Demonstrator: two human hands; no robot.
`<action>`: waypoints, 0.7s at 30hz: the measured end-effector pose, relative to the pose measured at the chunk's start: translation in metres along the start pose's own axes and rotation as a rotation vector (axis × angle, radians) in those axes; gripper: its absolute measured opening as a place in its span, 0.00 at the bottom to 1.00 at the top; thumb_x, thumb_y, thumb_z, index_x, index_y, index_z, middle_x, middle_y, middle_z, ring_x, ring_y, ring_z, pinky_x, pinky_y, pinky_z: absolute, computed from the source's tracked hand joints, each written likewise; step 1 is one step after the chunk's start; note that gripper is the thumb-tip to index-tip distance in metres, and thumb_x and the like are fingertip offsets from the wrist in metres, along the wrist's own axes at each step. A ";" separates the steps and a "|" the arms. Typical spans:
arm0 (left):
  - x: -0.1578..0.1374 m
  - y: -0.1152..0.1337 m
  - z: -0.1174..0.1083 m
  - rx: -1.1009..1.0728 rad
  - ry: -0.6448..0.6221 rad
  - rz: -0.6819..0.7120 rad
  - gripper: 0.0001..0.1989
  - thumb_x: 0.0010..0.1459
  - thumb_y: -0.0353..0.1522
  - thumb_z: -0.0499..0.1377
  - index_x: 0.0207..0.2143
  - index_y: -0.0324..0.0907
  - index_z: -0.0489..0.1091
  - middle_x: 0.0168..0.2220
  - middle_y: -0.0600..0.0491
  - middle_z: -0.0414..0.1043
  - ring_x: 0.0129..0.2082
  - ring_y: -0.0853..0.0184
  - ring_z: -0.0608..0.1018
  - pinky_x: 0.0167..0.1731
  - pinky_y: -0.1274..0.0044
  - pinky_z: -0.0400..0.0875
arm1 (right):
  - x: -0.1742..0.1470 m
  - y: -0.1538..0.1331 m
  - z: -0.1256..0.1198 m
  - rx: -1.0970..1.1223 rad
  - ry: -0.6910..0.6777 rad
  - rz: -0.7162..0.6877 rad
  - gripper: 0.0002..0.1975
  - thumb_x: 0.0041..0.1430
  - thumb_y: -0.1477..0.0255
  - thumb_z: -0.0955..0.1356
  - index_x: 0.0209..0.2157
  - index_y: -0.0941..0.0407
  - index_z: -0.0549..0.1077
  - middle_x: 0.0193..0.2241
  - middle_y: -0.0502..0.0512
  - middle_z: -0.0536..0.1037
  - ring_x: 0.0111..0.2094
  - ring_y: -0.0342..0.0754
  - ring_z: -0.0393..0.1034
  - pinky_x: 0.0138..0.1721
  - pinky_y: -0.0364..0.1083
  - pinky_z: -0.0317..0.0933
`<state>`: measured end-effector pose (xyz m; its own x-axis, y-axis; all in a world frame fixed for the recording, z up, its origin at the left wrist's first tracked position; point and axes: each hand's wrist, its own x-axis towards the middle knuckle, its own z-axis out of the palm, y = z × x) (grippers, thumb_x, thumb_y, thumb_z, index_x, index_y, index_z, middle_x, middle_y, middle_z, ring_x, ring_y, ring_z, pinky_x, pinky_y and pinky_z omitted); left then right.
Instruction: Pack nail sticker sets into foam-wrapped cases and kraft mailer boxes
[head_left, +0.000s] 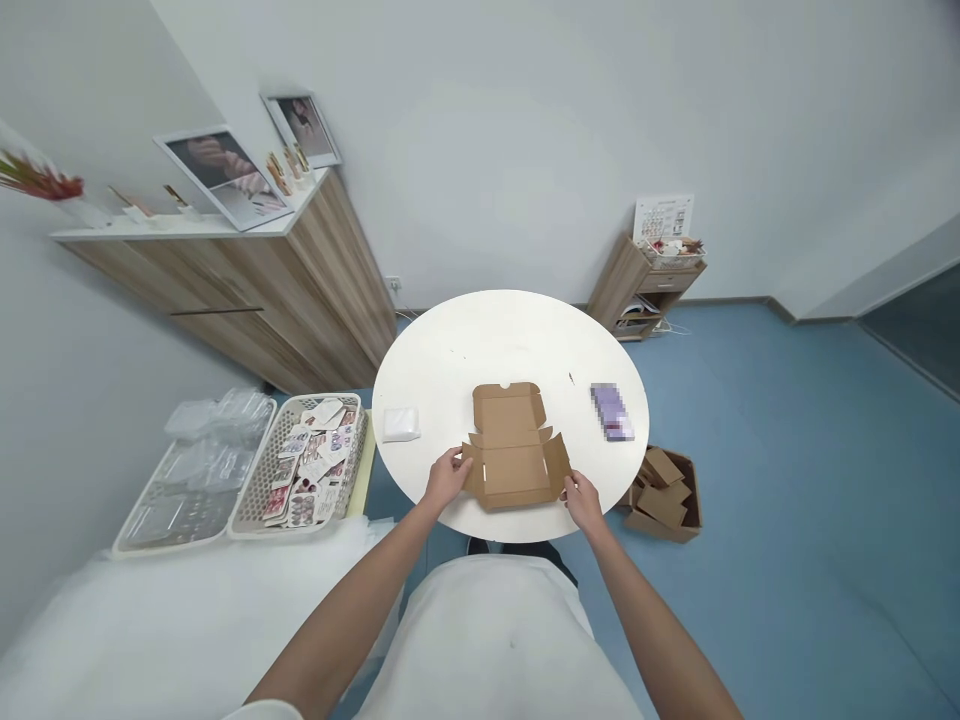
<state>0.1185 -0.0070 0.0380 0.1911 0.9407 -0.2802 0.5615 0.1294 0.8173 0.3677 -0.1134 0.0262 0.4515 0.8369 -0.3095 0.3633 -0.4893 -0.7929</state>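
An unfolded brown cardboard box (514, 470) lies on the round white table (510, 335), its lid panel spread toward the far side and its side flaps partly raised. My left hand (448, 474) pinches the left side flap between thumb and fingers. At the opposite side, my right hand (581, 497) grips the lower corner of the right flap. To the left of the box sits a small white packet (401, 424). A purple item, blurred by pixels (612, 411), lies near the table's right edge.
Left of the table, a white basket (244, 500) holds printed packets, beside another basket (139, 500) with clear plastic packaging. An open carton (694, 495) of folded cardboard stands on the floor at right. A wooden cabinet (330, 260) and a small shelf unit (611, 280) stand behind.
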 end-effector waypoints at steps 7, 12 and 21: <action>0.007 -0.003 0.008 -0.085 -0.080 -0.053 0.23 0.52 0.37 0.53 0.48 0.35 0.58 0.40 0.43 0.71 0.37 0.65 0.75 0.37 0.73 0.68 | 0.001 0.009 0.007 0.033 0.023 0.011 0.20 0.51 0.65 0.57 0.43 0.58 0.67 0.36 0.56 0.72 0.28 0.46 0.68 0.36 0.47 0.61; -0.005 0.007 0.009 0.309 0.058 0.183 0.30 0.49 0.40 0.55 0.53 0.39 0.54 0.53 0.42 0.58 0.54 0.57 0.61 0.49 0.65 0.58 | 0.008 0.009 -0.005 -0.119 0.133 -0.009 0.31 0.44 0.59 0.64 0.50 0.59 0.62 0.46 0.62 0.65 0.47 0.54 0.61 0.47 0.51 0.55; -0.019 0.024 0.048 0.852 -0.345 0.394 0.42 0.36 0.45 0.62 0.54 0.44 0.53 0.56 0.42 0.52 0.58 0.50 0.50 0.53 0.57 0.40 | 0.089 -0.023 -0.020 -0.150 0.000 -0.005 0.33 0.49 0.55 0.61 0.54 0.57 0.57 0.49 0.62 0.64 0.52 0.55 0.55 0.50 0.53 0.49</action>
<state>0.1668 -0.0370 0.0385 0.6353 0.7080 -0.3083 0.7717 -0.5673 0.2874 0.4158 -0.0328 0.0275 0.4497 0.8392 -0.3057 0.4832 -0.5165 -0.7069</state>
